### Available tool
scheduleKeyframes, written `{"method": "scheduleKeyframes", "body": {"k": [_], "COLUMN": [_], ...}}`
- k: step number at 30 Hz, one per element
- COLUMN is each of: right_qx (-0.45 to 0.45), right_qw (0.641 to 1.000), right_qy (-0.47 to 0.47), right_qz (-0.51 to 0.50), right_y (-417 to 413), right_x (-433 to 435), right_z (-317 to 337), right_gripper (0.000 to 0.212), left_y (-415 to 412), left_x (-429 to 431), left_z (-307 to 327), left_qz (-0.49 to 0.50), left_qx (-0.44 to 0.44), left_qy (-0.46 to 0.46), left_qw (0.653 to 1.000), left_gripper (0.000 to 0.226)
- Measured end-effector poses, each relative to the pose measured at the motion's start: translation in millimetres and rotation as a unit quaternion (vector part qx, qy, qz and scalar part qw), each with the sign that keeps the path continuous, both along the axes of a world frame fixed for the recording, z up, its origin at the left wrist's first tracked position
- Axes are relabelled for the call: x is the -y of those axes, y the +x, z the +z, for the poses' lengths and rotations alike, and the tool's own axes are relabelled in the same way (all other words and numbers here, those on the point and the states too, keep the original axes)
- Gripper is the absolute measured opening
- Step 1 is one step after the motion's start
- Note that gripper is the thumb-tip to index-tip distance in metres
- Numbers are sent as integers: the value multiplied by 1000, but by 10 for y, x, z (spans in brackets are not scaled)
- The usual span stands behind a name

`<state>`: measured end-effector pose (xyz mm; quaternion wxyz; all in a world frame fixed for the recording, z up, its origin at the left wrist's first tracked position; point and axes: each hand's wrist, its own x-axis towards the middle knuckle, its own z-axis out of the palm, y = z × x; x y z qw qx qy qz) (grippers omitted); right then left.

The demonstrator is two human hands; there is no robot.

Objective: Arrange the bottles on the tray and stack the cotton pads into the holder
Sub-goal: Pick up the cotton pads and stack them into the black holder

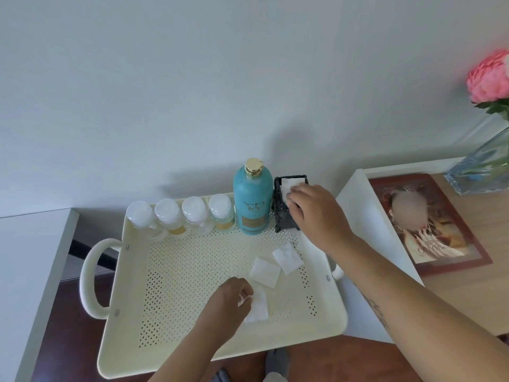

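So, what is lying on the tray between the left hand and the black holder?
In the head view, two loose cotton pads lie on the tray between the left hand and the black holder.

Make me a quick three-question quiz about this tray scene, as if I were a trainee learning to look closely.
1. True or false: the teal bottle lies on its side on the cream tray.
2. How many small clear bottles stand in the row left of the teal bottle?
A) two B) four C) six
3. Fill in: the right hand puts a cotton pad into the black ______.

Key:
1. False; it stands upright at the tray's far edge.
2. B, four.
3. Holder. Meanwhile the left hand pinches another pad from the tray floor, where two loose pads lie.
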<state>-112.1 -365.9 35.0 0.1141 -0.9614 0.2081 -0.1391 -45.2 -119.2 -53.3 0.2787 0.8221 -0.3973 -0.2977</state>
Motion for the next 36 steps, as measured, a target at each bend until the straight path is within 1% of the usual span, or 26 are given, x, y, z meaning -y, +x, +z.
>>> {"method": "scheduleKeyframes", "body": {"k": [3,6,9,13,14,15,17,18,19,21,23,26,29,32,36], "right_qx": [-45,-59,-57,-86,-74,-42,52,84,95,84,67,69,87,98,99], "right_qw": [999,998,998,996,997,999,996,992,989,985,983,977,971,968,969], "right_qy": [-9,-16,-25,-29,-29,-20,15,17,10,-6,4,39,76,83,71], "right_qz": [4,5,3,1,-5,-18,-66,-93,-117,-149,-173,-200,-211,-214,-213], "right_y": [-18,-47,-61,-95,-142,-218,-443,-568,-683,-851,-921,-900,-786,-695,-646], "right_x": [-7,0,6,-30,-43,-74,-206,-300,-403,-589,-693,-707,-640,-555,-484], "right_z": [-74,-99,-98,-78,-63,-45,-28,-45,-78,-178,-268,-322,-319,-339,-400], "right_gripper": [31,39,39,40,39,39,35,32,30,24,24,35,39,37,38], "left_y": [-2,-14,-2,84,107,128,153,160,167,181,203,223,258,299,310], "left_x": [-14,0,49,220,285,356,537,643,758,1016,1295,1671,1914,2048,2121], "left_z": [4,54,168,502,624,758,1039,1164,1273,1449,1552,1570,1506,1449,1383], "left_qz": [7,19,53,87,89,86,61,43,23,-11,-40,-64,-66,-63,-86], "left_qx": [-6,-15,-29,-11,-4,5,31,46,63,104,136,175,221,241,293], "left_qy": [-2,-26,-62,-122,-142,-160,-188,-198,-205,-210,-194,-111,-45,-4,39], "left_qw": [1000,999,996,989,986,983,980,978,976,972,971,976,972,968,951], "left_gripper": [11,16,26,22,22,22,15,12,10,6,7,14,20,23,27]}}
